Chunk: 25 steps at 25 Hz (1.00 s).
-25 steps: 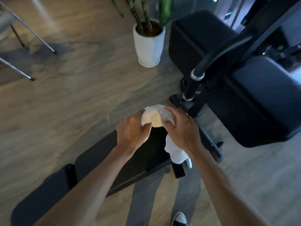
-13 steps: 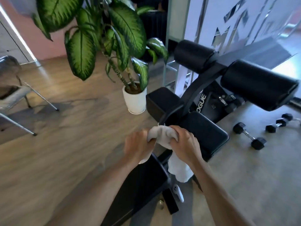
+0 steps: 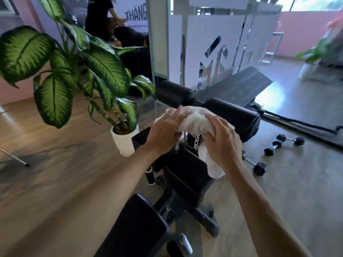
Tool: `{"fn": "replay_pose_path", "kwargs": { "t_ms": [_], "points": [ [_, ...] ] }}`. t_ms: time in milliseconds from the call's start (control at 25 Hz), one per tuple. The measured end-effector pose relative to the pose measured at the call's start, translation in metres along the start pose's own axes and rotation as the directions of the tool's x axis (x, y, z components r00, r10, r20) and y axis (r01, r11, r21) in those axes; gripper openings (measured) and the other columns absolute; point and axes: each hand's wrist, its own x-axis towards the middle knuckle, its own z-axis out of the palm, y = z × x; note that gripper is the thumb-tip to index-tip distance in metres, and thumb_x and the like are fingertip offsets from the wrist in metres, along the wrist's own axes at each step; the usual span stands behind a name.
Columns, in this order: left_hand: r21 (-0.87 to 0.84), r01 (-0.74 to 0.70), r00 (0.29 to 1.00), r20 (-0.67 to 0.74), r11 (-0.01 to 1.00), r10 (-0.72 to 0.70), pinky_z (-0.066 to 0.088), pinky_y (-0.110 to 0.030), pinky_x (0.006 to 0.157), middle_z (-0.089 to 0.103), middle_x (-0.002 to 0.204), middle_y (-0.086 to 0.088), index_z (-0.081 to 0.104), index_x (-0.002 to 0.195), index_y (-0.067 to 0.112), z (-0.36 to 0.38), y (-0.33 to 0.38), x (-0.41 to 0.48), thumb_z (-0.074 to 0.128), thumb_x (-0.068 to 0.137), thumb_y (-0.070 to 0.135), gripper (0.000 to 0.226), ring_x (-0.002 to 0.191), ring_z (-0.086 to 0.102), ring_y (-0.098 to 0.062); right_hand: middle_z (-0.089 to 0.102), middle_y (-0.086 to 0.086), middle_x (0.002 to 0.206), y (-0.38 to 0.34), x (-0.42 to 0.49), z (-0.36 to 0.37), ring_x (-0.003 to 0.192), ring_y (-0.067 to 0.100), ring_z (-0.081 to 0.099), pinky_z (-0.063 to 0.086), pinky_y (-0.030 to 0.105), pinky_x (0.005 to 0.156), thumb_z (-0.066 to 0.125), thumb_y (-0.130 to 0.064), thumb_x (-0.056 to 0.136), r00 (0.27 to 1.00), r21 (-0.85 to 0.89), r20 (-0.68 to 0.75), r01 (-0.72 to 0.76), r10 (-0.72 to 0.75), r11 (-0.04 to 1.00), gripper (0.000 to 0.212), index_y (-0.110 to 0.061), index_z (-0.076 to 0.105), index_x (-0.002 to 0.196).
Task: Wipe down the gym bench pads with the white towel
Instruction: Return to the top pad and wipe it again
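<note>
Just left of the white towel (image 3: 194,120), the left hand (image 3: 165,134) is laid against the cloth with its fingers (image 3: 176,114) held out long and a little apart, and the towel is bunched up in the air between the two hands, in front of the black roller pads (image 3: 233,115) and above the seat pad (image 3: 185,167). Just right of the towel, the right hand (image 3: 222,143) is curled shut around the cloth, with a loose end hanging down below it. The towel seems to be gathered for wiping and no pad is touched yet, so next it should likely be pressed down on the nearest pad and rubbed along.
</note>
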Motion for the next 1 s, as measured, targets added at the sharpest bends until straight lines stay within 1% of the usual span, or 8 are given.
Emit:
{"fn": "replay_pose_path", "kwargs": {
  "t_ms": [120,240,320,440,520,600,760,1000],
  "points": [
    [0.110,-0.065,0.942,0.335,0.992,0.024,0.018,-0.041,0.125,0.026,0.169,0.000,0.020,0.161,0.031,0.058,-0.015,-0.031,0.052,0.100,0.009,0.073,0.156,0.022,-0.027,0.042,0.000,0.160,0.037,-0.052,0.031,0.136,0.031,0.049,0.052,0.052,0.095,0.052,-0.013,0.091,0.946,-0.069,0.323,-0.010,0.032,0.998,0.062,-0.030,0.041,0.150],
    [0.247,-0.252,0.790,0.611,0.936,0.052,-0.008,-0.038,0.127,0.014,0.172,-0.004,0.013,0.163,0.022,0.111,-0.032,-0.084,0.043,0.104,0.021,0.066,0.159,0.007,-0.021,-0.002,0.005,0.174,0.060,-0.126,0.078,0.159,0.036,0.002,0.014,0.067,0.121,0.042,-0.036,0.101,0.674,-0.204,0.733,0.086,0.094,0.975,0.068,-0.037,0.011,0.162],
    [0.184,-0.227,0.786,0.615,0.956,0.068,0.005,-0.040,0.129,0.032,0.166,-0.008,0.027,0.160,0.016,0.125,-0.040,-0.095,0.049,0.099,0.024,0.065,0.156,0.023,-0.023,-0.008,0.002,0.173,0.068,-0.140,0.099,0.158,0.033,-0.012,-0.002,0.075,0.118,0.025,-0.058,0.098,0.664,-0.239,0.739,0.097,0.116,0.966,0.066,-0.041,0.012,0.160],
    [-0.050,-0.038,0.908,0.416,0.998,0.055,0.034,-0.026,0.115,0.069,0.135,-0.003,0.067,0.133,0.019,0.130,-0.038,-0.082,0.044,0.099,0.028,0.042,0.129,0.060,-0.016,0.017,0.003,0.171,0.068,-0.121,0.104,0.158,0.039,0.001,-0.004,0.076,0.116,0.010,-0.056,0.099,0.768,-0.223,0.619,-0.028,0.164,0.974,0.056,-0.047,0.023,0.153],
    [-0.064,-0.023,0.958,0.285,0.998,0.040,0.044,-0.024,0.102,0.075,0.119,0.000,0.074,0.117,0.020,0.133,-0.030,-0.069,0.049,0.099,0.025,0.031,0.113,0.067,-0.016,0.022,0.009,0.170,0.068,-0.104,0.108,0.159,0.038,0.004,-0.003,0.070,0.120,0.015,-0.053,0.102,0.811,-0.216,0.554,-0.077,0.188,0.973,0.053,-0.044,0.019,0.155],
    [-0.018,-0.041,0.951,0.305,0.999,0.044,0.044,-0.036,0.111,0.067,0.136,-0.001,0.065,0.132,0.018,0.152,-0.026,-0.067,0.053,0.098,0.025,0.037,0.128,0.059,-0.020,0.017,0.012,0.171,0.068,-0.094,0.116,0.159,0.035,0.002,-0.002,0.062,0.124,0.021,-0.051,0.103,0.811,-0.198,0.543,-0.127,0.217,0.972,0.056,-0.037,0.015,0.157],
    [-0.068,0.085,0.890,0.454,0.994,-0.045,0.008,-0.035,0.130,0.020,0.170,-0.003,0.020,0.162,0.022,0.185,-0.030,-0.071,0.020,0.099,0.045,0.067,0.158,0.013,-0.017,-0.004,0.012,0.173,0.078,-0.097,0.134,0.158,0.035,-0.012,-0.007,0.056,0.126,0.018,-0.051,0.103,0.755,-0.284,0.599,-0.109,0.266,0.952,0.067,-0.024,0.003,0.163],
    [-0.138,0.303,0.745,0.651,0.943,-0.144,0.025,-0.039,0.126,0.023,0.170,0.003,0.012,0.160,0.039,0.188,-0.030,-0.065,0.015,0.095,0.057,0.068,0.156,0.021,-0.016,-0.003,0.013,0.173,0.078,-0.098,0.138,0.158,0.037,-0.011,-0.010,0.054,0.126,0.020,-0.049,0.103,0.740,-0.305,0.609,-0.116,0.287,0.945,0.068,-0.022,0.004,0.163]
  ]
}}
